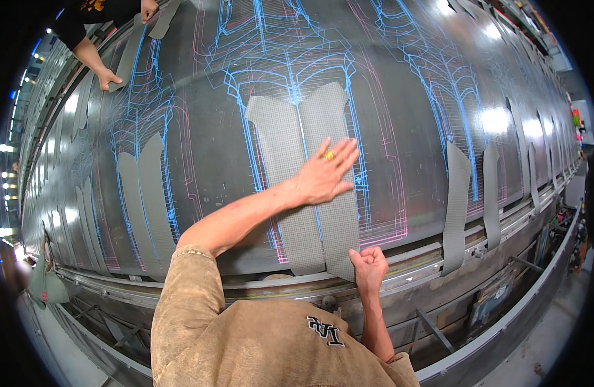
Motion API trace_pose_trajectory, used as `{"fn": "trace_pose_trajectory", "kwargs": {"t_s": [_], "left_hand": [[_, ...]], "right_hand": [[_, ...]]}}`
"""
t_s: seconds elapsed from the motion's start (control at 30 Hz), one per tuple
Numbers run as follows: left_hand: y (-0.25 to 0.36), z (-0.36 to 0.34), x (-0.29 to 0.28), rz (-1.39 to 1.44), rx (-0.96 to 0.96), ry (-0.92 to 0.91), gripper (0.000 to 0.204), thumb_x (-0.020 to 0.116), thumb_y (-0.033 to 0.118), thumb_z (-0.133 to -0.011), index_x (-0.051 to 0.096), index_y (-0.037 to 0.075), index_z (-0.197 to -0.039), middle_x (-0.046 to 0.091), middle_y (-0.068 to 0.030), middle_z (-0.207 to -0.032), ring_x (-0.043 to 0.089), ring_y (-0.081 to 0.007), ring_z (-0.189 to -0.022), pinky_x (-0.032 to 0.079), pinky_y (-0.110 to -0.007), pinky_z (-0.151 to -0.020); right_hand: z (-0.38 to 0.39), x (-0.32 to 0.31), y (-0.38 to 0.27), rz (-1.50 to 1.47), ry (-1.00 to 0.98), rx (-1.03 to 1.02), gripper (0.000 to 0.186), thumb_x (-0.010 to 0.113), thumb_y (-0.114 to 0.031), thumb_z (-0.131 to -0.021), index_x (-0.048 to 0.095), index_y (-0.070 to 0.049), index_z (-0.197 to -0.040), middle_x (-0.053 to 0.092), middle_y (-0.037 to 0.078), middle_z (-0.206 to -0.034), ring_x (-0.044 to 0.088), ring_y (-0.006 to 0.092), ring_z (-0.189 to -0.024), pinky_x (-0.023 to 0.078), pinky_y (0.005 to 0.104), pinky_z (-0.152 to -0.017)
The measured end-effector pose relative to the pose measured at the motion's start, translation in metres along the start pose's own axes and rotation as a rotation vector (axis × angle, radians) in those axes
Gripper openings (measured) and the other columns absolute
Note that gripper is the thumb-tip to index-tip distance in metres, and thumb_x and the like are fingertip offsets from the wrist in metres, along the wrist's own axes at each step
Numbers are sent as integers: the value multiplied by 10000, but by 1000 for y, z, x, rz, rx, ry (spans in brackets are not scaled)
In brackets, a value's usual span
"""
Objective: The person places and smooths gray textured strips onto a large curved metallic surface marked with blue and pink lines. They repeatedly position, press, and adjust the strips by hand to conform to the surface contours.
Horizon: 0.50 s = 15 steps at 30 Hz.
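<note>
Two grey cut panels with a fine grid texture lie side by side on a dark table in front of me, a narrow gap between them. My left hand (326, 171) rests on the right panel (339, 226) with fingers spread, a yellow ring on one of them. The forearm crosses over the left panel (281, 155). At the right panel's lower edge, my right hand (369, 266) is closed, thumb and fingers pinching its near right corner. Blue and pink outlines are drawn on the table around both panels.
Another person's hand (108, 80) at the upper left holds a grey strip (126, 61). More grey panels lie at left (156, 200) and right (457, 200), some overhanging the near edge. A metal rail (413, 263) runs along the dark table (213, 129).
</note>
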<state>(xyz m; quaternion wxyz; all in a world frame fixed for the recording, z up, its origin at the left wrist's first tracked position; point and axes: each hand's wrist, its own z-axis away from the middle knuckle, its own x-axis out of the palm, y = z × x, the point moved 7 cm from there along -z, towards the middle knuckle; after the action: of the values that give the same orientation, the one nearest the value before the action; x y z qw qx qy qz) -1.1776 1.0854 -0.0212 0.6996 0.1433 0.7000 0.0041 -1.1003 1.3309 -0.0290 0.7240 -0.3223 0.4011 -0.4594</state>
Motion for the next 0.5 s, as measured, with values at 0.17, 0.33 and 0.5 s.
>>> {"fn": "trace_pose_trajectory", "kwargs": {"t_s": [0.17, 0.33, 0.5], "left_hand": [[-70, -34, -12, -23, -243, 95, 727, 252, 510, -1017, 179, -12, -1517, 133, -197, -1597, 115, -312, -1489, 66, -476, -1210], [-108, -67, -20, 38, -328, 219, 717, 297, 498, -1007, 221, -9, -1509, 180, -191, -1589, 147, -313, -1482, 92, -489, -1204], [-95, -64, -19, -24, -373, 187, 710, 323, 493, -1006, 220, 10, -1516, 159, -205, -1590, 108, -337, -1486, 53, -530, -1196]], "right_hand": [[0, 0, 2, -34, -36, -7, 272, 782, -31, -772, 511, -56, -758, 502, -63, -587, 378, 2, -543, 320, 201, -486], [3, -1, -4, -32, -31, -16, 271, 778, -28, -777, 510, -59, -752, 506, -60, -580, 379, -1, -538, 315, 199, -485], [-3, -2, -1, 71, -46, -25, 266, 789, -96, -772, 527, -45, -765, 539, -23, -576, 436, 45, -541, 367, 248, -501]]}}
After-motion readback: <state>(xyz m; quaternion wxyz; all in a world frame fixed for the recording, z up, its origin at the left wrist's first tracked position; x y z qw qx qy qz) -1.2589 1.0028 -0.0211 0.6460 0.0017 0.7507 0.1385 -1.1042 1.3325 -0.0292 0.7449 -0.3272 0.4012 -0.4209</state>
